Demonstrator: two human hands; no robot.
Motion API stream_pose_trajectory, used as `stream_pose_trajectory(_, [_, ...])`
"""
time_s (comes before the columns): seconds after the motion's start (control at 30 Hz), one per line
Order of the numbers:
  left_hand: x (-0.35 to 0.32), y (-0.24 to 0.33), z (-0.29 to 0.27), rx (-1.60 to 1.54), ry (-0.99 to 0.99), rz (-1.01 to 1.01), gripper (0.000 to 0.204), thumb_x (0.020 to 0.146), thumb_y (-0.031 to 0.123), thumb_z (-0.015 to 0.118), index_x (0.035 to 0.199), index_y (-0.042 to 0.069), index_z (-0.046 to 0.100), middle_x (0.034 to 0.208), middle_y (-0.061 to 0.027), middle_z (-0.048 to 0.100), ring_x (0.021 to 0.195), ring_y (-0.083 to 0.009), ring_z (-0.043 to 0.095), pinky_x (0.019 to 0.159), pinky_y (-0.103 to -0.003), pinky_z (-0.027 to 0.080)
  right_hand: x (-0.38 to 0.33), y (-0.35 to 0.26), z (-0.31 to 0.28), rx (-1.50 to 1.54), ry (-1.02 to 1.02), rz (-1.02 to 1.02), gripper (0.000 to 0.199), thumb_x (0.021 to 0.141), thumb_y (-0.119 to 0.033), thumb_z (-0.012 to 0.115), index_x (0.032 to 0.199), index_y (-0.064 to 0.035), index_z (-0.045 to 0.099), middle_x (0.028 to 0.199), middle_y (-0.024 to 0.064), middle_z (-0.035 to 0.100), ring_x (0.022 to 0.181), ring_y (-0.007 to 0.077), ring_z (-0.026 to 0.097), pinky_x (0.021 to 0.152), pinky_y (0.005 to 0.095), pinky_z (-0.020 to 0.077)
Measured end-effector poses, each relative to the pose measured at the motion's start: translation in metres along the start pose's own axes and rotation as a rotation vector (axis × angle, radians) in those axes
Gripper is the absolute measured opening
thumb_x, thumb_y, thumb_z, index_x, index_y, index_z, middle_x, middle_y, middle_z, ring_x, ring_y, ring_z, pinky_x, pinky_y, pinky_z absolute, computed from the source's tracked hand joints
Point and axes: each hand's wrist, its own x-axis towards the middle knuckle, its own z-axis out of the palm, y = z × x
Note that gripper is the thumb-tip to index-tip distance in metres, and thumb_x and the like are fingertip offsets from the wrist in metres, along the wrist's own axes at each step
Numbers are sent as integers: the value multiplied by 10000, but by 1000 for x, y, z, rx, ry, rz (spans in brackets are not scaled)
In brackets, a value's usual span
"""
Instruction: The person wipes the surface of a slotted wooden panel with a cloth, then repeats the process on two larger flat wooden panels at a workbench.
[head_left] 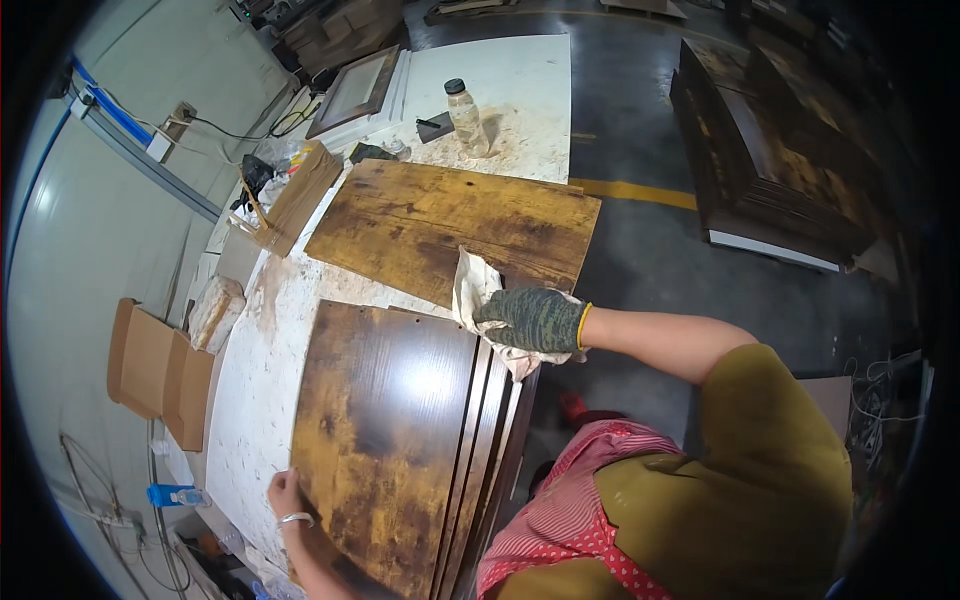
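A green-and-black knitted glove covers my right hand [535,320], closed on a crumpled whitish cloth [472,283]. It is over the right corner of a stack of brown wood-grain boards, beside the near edge of another wood-grain board [450,215] lying farther back. My left hand [286,494] is bare, with a bracelet at the wrist. Its fingers curl at the left edge of the top board [385,430] of the stack; the fingertips are partly hidden. Light glares off that glossy board near its far right side.
On the white table [255,400] stand a clear bottle with a dark cap [466,118], a framed panel [355,92] and a narrow wooden piece [300,195]. An open cardboard box [160,375] is at the left. Across the floor, more boards [780,150] are stacked.
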Motion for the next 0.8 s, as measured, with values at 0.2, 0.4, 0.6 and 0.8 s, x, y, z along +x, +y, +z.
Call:
stream_pose_trajectory(0.2, [-55, 156, -114, -12, 145, 180, 137, 898, 110, 643, 835, 3, 583, 710, -1, 584, 669, -104, 527, 643, -265, 445, -3, -1, -11, 200, 31, 149, 363, 968, -340, 534, 1229, -115, 649, 1145, 177, 671, 1051, 357, 639, 940, 449, 486])
stream_pose_trajectory(0.4, [-174, 216, -108, 714, 271, 641, 197, 729, 71, 726, 861, 60, 580, 878, -114, 615, 683, -255, 554, 627, -327, 471, 7, 36, -13, 243, 291, 153, 419, 952, -387, 593, 1246, -93, 644, 1194, 198, 640, 1113, 368, 595, 991, 436, 448])
stream_pose_trajectory(0.6, [-241, 182, -1, 754, -83, 755, 239, 715, 163, 747, 914, 107, 627, 1078, -56, 650, 799, -235, 602, 706, -375, 494, 70, -14, -70, 316, 404, 314, 372, 927, -321, 625, 1186, -53, 636, 1144, 169, 654, 1035, 292, 636, 928, 392, 496])
stream_pose_trajectory(0.8, [-256, 139, 76, 632, -98, 648, 416, 873, 337, 672, 1246, 161, 615, 1384, -94, 562, 1198, -270, 556, 969, -429, 447, 124, -160, 16, -285, -775, -294, 285, 818, -261, 678, 1043, -87, 655, 1013, 122, 661, 899, 233, 644, 859, 368, 485])
